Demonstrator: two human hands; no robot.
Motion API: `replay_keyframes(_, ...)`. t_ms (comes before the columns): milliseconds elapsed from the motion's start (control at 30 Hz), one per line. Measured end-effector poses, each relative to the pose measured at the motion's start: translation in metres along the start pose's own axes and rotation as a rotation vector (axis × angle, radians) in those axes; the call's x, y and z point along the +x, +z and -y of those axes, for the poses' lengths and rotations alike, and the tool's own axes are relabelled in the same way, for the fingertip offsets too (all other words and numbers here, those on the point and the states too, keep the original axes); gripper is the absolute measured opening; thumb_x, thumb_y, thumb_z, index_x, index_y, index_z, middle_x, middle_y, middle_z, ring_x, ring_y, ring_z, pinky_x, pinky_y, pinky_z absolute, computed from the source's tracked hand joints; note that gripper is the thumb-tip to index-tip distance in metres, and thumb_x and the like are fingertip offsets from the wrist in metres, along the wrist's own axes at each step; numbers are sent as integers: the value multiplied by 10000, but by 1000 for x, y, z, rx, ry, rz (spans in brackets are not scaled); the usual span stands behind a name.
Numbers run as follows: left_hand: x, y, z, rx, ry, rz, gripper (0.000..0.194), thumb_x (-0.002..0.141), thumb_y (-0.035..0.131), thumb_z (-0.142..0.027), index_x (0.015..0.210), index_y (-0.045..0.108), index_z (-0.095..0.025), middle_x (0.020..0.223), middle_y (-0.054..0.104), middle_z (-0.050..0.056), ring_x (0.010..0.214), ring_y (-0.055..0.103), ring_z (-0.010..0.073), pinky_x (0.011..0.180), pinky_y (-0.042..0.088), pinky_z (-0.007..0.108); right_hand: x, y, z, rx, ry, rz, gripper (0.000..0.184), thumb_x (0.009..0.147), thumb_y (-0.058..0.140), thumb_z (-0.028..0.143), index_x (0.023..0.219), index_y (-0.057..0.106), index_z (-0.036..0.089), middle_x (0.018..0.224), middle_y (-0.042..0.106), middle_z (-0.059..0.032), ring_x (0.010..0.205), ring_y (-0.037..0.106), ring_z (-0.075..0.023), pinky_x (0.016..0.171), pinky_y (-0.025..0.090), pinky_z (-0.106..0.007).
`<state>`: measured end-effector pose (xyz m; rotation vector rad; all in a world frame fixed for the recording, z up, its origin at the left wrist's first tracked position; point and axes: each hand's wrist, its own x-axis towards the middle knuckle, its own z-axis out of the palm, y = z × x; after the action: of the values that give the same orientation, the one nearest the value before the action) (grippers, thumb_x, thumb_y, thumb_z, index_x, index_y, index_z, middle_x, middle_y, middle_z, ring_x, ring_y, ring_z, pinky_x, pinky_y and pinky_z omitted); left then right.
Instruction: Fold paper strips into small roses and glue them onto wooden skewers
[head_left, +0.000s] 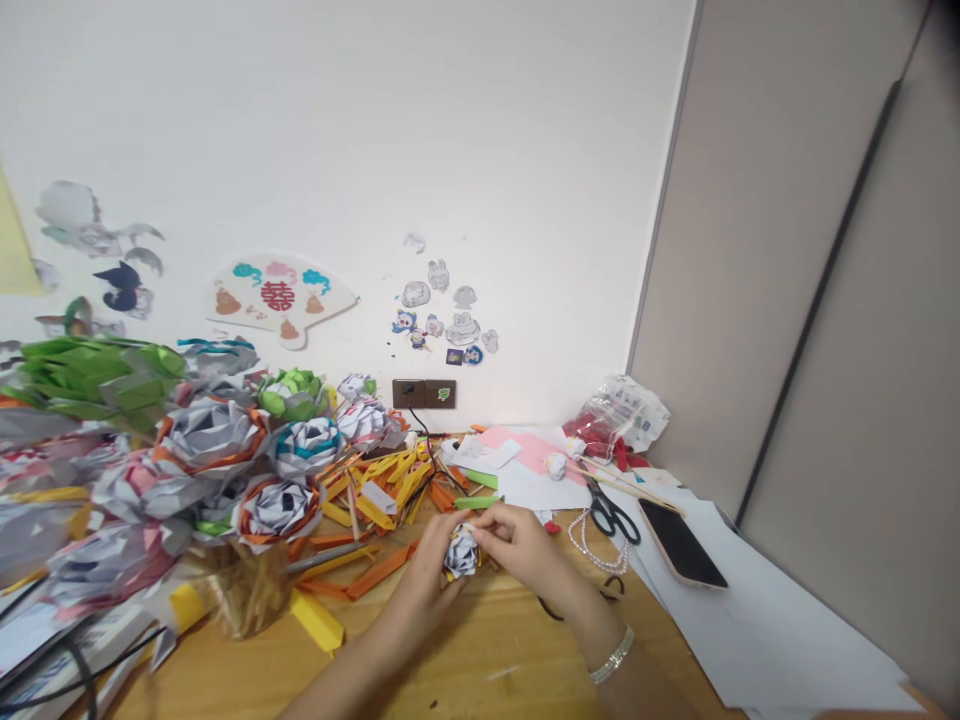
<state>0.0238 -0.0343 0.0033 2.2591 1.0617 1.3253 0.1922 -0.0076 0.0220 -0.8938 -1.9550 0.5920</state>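
Note:
Between my two hands, above the front middle of the wooden table (465, 660), is a small paper flower (462, 552) with white, dark-marked petals and a little yellow at its edges. My left hand (431, 560) is closed around its left side. From the right, my right hand (514, 540) pinches the flower's upper right edge with thumb and fingertips. A beaded bracelet (613, 655) circles my right wrist. Behind my hands lie folded yellow and orange paper strips (409, 470). The flower's underside is hidden by my fingers.
Many paper flowers (214, 440) crowd the left, some in a clear container (244, 590). To the right lie black-handled scissors (611, 515), a string of beads (592, 550), a phone (682, 545) and white paper sheets (780, 610). A power socket (424, 393) with a cable is on the wall.

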Motion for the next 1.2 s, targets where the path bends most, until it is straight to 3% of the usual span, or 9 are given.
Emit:
replay_keyframes(233, 0, 1, 1, 11, 36, 30, 599, 705, 494, -25, 1251, 378, -241, 1159, 523, 108, 1097, 492, 254, 932, 406, 414, 0, 0, -3, -31, -32, -61, 185, 844, 522, 323, 759, 627, 197, 596, 602, 27, 501, 533, -117, 452, 389, -198)
replay_keyframes(400, 1, 1, 2, 24, 20, 14, 591, 705, 494, -19, 1244, 388, -237, 1183, 501, 106, 1132, 468, 251, 957, 386, 402, 0, -1, 3, -197, -79, -113, 121, 832, 530, 289, 870, 618, 214, 655, 619, 17, 568, 558, -136, 502, 398, -210)
replay_keyframes(567, 2, 2, 4, 26, 17, -14, 593, 710, 499, -27, 1256, 388, -230, 1201, 501, 110, 1146, 466, 254, 961, 384, 405, 0, -2, 10, -329, -79, -183, 169, 809, 558, 278, 951, 602, 197, 570, 545, 42, 522, 522, -132, 514, 375, -215)
replay_keyframes(767, 1, 4, 9, 46, 27, -37, 544, 731, 510, -60, 1239, 409, -224, 1170, 522, 116, 1108, 494, 262, 943, 402, 424, -3, 0, 13, -408, -171, -192, 133, 860, 501, 268, 843, 618, 206, 654, 626, 11, 560, 556, -134, 549, 382, -222)
replay_keyframes(1200, 1, 2, 4, 62, 21, -47, 584, 697, 502, -28, 1238, 415, -230, 1183, 532, 115, 1122, 499, 271, 944, 408, 429, -5, 3, 10, -487, -278, -143, 207, 930, 402, 240, 886, 600, 198, 807, 673, -23, 707, 607, -162, 646, 426, -260)
